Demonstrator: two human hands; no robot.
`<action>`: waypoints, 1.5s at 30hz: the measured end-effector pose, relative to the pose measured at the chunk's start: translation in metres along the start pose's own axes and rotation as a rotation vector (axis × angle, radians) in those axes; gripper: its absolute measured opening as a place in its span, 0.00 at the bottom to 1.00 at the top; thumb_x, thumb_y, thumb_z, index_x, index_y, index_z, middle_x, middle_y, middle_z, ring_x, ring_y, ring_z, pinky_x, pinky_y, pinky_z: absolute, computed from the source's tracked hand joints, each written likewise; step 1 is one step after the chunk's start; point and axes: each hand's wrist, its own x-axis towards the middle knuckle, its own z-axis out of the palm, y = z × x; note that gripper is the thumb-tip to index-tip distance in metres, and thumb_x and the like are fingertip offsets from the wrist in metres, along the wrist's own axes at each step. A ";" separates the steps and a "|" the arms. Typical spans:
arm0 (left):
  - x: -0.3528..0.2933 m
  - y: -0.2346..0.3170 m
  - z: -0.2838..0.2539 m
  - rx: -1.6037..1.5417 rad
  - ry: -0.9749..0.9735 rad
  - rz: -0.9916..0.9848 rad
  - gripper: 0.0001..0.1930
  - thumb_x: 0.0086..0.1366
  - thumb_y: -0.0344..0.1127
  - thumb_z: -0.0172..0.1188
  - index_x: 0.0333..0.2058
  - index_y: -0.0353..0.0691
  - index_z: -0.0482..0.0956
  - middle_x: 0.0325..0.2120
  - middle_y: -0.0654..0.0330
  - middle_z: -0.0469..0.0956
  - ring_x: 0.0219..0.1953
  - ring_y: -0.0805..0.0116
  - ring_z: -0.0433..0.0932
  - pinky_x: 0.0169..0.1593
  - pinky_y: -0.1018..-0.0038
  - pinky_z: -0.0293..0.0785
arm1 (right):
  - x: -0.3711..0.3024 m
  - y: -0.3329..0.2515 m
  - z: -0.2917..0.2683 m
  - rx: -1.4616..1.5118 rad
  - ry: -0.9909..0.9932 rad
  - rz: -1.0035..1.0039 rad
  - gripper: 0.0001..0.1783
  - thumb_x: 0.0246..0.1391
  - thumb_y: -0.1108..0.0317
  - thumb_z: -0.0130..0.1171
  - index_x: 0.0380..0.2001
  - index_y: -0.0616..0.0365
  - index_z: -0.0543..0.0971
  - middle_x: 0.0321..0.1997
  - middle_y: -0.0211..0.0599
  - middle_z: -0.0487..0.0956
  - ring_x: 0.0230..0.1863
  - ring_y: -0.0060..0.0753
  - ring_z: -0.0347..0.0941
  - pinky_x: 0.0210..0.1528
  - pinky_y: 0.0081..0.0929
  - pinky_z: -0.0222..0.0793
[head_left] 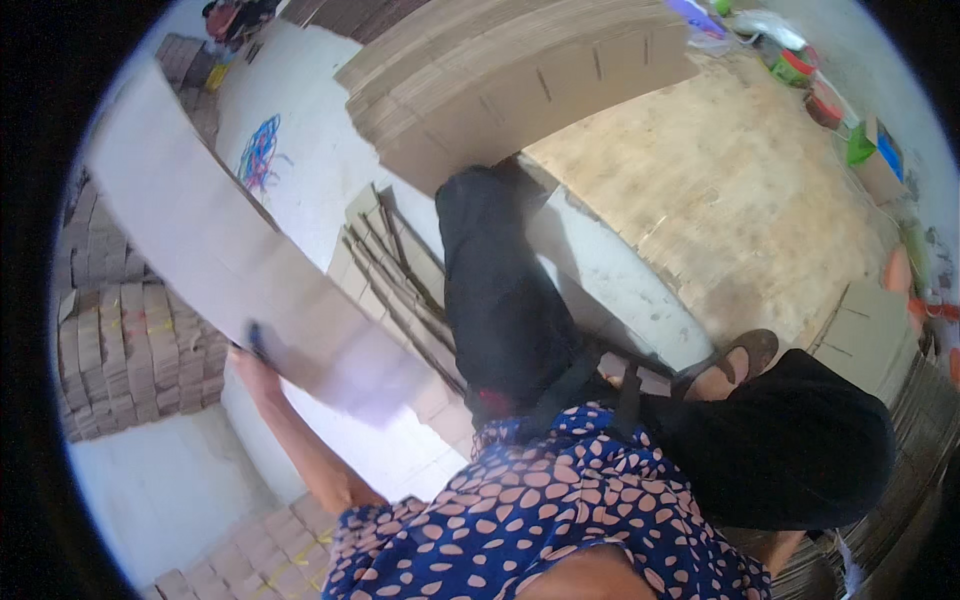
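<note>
Main item: long, pale grey-brown cardboard sheet [235, 240], blurred, raised at a tilt on the left, its near end beside the seated person's left leg.
Left hand [252, 368]: grasping the sheet by its left-hand edge; a small dark patch at the fingers is too blurred to identify.
Right hand: hidden; grip cannot be told.
Far centre: tall stack of flat brown slotted cardboard [545, 90], beyond the left knee.
Far right: broad, mottled tan board [720, 190], just beside that stack.
Near right: pile of flat brown cardboard pieces [865, 335], beside the right knee.
Left side: tied bundles of brown cardboard [140, 350], piled in rows.
Far left floor: loose tangle of blue and pink strands [260, 153].
</note>
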 end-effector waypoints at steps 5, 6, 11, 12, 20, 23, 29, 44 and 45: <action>-0.020 -0.141 0.035 0.636 -0.161 0.021 0.32 0.47 0.36 0.66 0.49 0.25 0.67 0.49 0.37 0.69 0.54 0.49 0.68 0.57 0.63 0.61 | 0.029 -0.034 0.019 0.196 0.046 -0.024 0.12 0.55 0.71 0.51 0.41 0.66 0.71 0.44 0.50 0.72 0.43 0.41 0.68 0.47 0.32 0.66; -0.003 -0.131 0.077 0.633 -0.228 0.104 0.30 0.49 0.36 0.65 0.50 0.26 0.68 0.48 0.38 0.70 0.53 0.49 0.69 0.57 0.63 0.61 | 0.036 -0.047 0.023 0.257 0.053 -0.048 0.12 0.56 0.71 0.50 0.42 0.66 0.71 0.44 0.49 0.72 0.43 0.41 0.68 0.47 0.32 0.66; -0.016 0.090 0.396 0.476 -0.590 0.785 0.25 0.52 0.35 0.63 0.49 0.34 0.71 0.46 0.47 0.72 0.49 0.49 0.70 0.54 0.63 0.64 | 0.062 -0.205 0.035 0.601 0.153 -0.203 0.12 0.58 0.73 0.49 0.44 0.68 0.69 0.40 0.43 0.72 0.43 0.35 0.67 0.48 0.28 0.64; -0.021 0.107 0.443 0.414 -0.635 0.944 0.26 0.50 0.34 0.66 0.48 0.35 0.72 0.47 0.48 0.71 0.51 0.49 0.69 0.54 0.63 0.64 | 0.067 -0.249 0.028 0.752 -0.100 -0.107 0.12 0.56 0.77 0.49 0.43 0.69 0.69 0.41 0.42 0.72 0.46 0.33 0.67 0.52 0.26 0.61; -0.004 0.184 0.638 0.735 -0.633 1.240 0.18 0.45 0.38 0.67 0.33 0.35 0.73 0.44 0.47 0.71 0.51 0.45 0.66 0.49 0.56 0.65 | 0.115 -0.419 0.032 0.915 -0.271 -0.689 0.28 0.47 0.84 0.50 0.54 0.64 0.63 0.43 0.50 0.72 0.47 0.39 0.70 0.51 0.26 0.63; -0.003 0.205 0.640 0.718 -0.781 1.014 0.14 0.47 0.35 0.65 0.28 0.35 0.72 0.38 0.46 0.74 0.45 0.45 0.71 0.43 0.56 0.67 | 0.132 -0.458 0.041 0.752 -0.303 -0.718 0.31 0.46 0.84 0.50 0.57 0.63 0.60 0.40 0.57 0.73 0.42 0.50 0.73 0.45 0.31 0.67; 0.013 0.188 0.648 0.659 -1.052 0.977 0.09 0.52 0.29 0.60 0.27 0.32 0.70 0.23 0.44 0.72 0.27 0.48 0.71 0.33 0.59 0.66 | 0.162 -0.528 0.098 0.557 -0.341 -0.898 0.25 0.47 0.78 0.50 0.51 0.64 0.62 0.28 0.59 0.74 0.32 0.64 0.70 0.32 0.48 0.65; -0.030 0.171 0.660 0.401 -0.755 1.159 0.03 0.50 0.25 0.55 0.25 0.39 0.71 0.29 0.54 0.72 0.31 0.51 0.75 0.29 0.61 0.70 | 0.161 -0.568 0.103 0.353 -0.278 -0.966 0.20 0.45 0.76 0.49 0.45 0.61 0.65 0.28 0.57 0.75 0.31 0.62 0.71 0.33 0.51 0.64; -0.027 0.174 0.659 0.318 -0.729 1.116 0.03 0.50 0.25 0.54 0.25 0.39 0.71 0.29 0.54 0.72 0.32 0.51 0.75 0.30 0.61 0.70 | 0.161 -0.568 0.101 0.362 -0.247 -0.972 0.20 0.45 0.76 0.49 0.46 0.61 0.65 0.28 0.57 0.75 0.31 0.61 0.71 0.33 0.51 0.65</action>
